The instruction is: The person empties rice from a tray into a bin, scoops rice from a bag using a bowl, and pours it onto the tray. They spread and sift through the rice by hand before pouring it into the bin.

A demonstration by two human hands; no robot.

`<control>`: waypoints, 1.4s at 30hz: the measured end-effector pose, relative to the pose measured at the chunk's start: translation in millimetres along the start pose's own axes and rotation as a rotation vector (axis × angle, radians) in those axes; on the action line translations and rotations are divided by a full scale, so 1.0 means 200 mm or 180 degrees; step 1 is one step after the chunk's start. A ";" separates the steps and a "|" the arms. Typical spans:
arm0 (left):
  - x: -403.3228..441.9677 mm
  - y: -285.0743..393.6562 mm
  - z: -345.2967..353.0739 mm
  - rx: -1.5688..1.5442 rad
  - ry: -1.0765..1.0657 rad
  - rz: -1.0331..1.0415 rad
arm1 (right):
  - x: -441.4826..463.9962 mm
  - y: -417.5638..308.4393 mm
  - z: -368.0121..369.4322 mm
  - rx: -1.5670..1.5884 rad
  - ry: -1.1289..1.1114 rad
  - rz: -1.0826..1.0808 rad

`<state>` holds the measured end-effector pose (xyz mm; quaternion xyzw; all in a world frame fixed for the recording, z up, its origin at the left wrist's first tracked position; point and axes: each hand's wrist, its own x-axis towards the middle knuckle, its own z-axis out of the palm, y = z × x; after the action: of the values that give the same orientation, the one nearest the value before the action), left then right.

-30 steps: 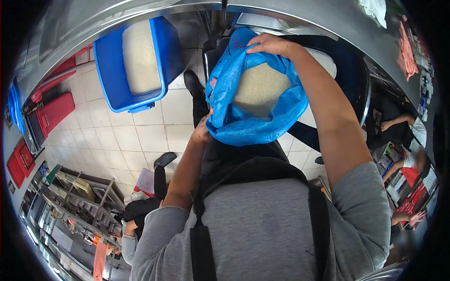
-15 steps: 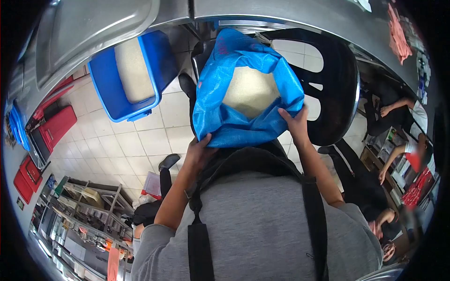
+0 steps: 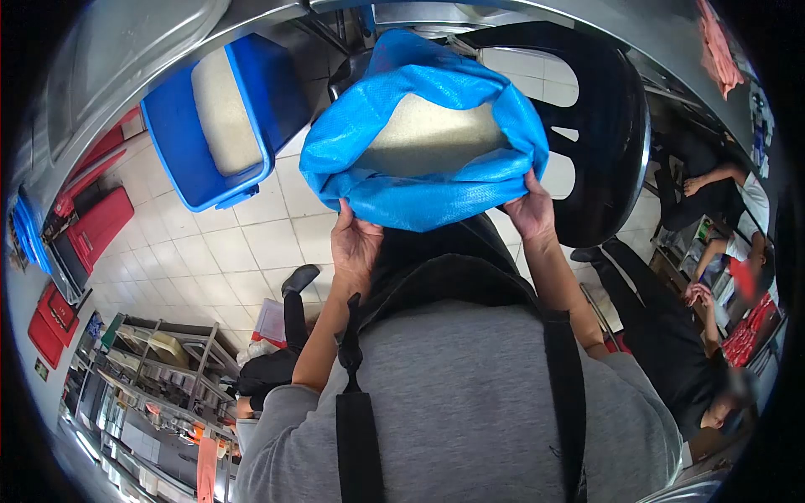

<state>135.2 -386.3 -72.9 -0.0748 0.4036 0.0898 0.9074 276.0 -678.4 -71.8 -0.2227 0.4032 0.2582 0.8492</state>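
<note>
Our L hand (image 3: 356, 247) & R hand (image 3: 530, 211) pinch the blue woven-plastic rice sack (image 3: 428, 202), near side, by the black plastic chair (image 3: 625, 142). Prob. heavy, floppy, slick; we'd best grip bunched fabric, both sides.

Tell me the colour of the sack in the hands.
The sack is bright blue; it shows best in the head view.
</note>
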 end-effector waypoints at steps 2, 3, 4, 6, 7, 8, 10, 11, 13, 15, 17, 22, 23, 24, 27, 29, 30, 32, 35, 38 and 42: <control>0.00 -0.03 -0.01 -0.0010 -0.0275 -0.0164 | 0.03 -0.04 -0.03 0.0279 -0.0236 0.0210; 0.00 -0.06 0.00 -0.0018 -0.0416 -0.0248 | 0.04 -0.05 -0.04 0.0416 -0.0358 0.0310; 0.05 -0.08 -0.02 0.0486 0.0105 0.0100 | 0.05 -0.03 -0.05 0.0166 -0.0034 0.0100; 0.12 -0.09 -0.12 0.0601 0.0092 -0.0117 | 0.06 -0.01 -0.05 0.0034 -0.0242 0.0169; 0.17 -0.08 -0.21 0.0671 0.0084 -0.0226 | 0.07 0.00 -0.04 -0.0019 -0.0350 0.0202; 0.24 -0.03 -0.41 0.0729 -0.0188 -0.0453 | 0.13 -0.02 -0.12 -0.0061 -0.0642 0.0471; 0.25 -0.05 -0.35 0.1197 0.0071 -0.0462 | 0.16 -0.06 -0.15 -0.0175 -0.0640 0.0892; 0.26 -0.06 -0.32 0.1427 0.0198 -0.0465 | 0.17 -0.08 -0.17 -0.0238 -0.0639 0.1100; 0.27 -0.05 -0.33 0.1337 0.0222 -0.0611 | 0.13 -0.11 -0.07 -0.0553 -0.0165 0.1078; 0.25 0.00 -0.30 0.1427 0.0202 -0.0460 | 0.07 -0.13 0.05 -0.1076 0.0391 0.0779; 0.22 0.20 -0.30 0.1940 0.1087 0.0072 | 0.04 -0.19 0.05 -0.2045 0.0635 0.0110; 0.12 0.24 0.33 0.3728 0.0876 0.2621 | -0.13 -0.15 0.36 -0.4237 0.0121 -0.2530; 0.13 0.18 0.46 0.3928 0.0432 0.2887 | -0.12 -0.12 0.43 -0.4918 -0.0080 -0.2858; 0.15 0.13 0.53 0.4704 -0.0074 0.3208 | -0.06 -0.08 0.44 -0.5081 -0.0180 -0.2979; 0.24 -0.06 0.71 0.6605 -0.1696 0.3901 | 0.18 -0.04 0.38 -0.4754 0.0030 -0.2786; 0.31 -0.12 0.78 0.7272 -0.1940 0.4026 | 0.32 -0.07 0.32 -0.3691 0.0134 -0.2269; 0.35 -0.13 0.80 0.7614 -0.2055 0.4067 | 0.35 -0.08 0.34 -0.3553 0.0086 -0.2362; 0.52 -0.03 0.76 0.7115 -0.1841 0.2974 | 0.40 -0.14 0.35 -0.3308 0.0009 -0.1974; 0.72 0.08 0.85 0.6252 -0.1308 0.1615 | 0.41 -0.24 0.39 -0.2443 -0.0200 -0.0567; 0.82 0.12 0.90 0.6012 -0.1282 0.0799 | 0.53 -0.37 0.31 -0.1777 -0.0504 0.0844; 0.94 0.12 0.81 0.6462 -0.1416 0.2001 | 0.59 -0.34 0.24 -0.2362 -0.0213 -0.0002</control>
<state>370.1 -308.9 -107.0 0.8353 0.1172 -0.0460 0.5352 409.2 -672.1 -126.9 -0.5069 0.2541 0.3937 0.7235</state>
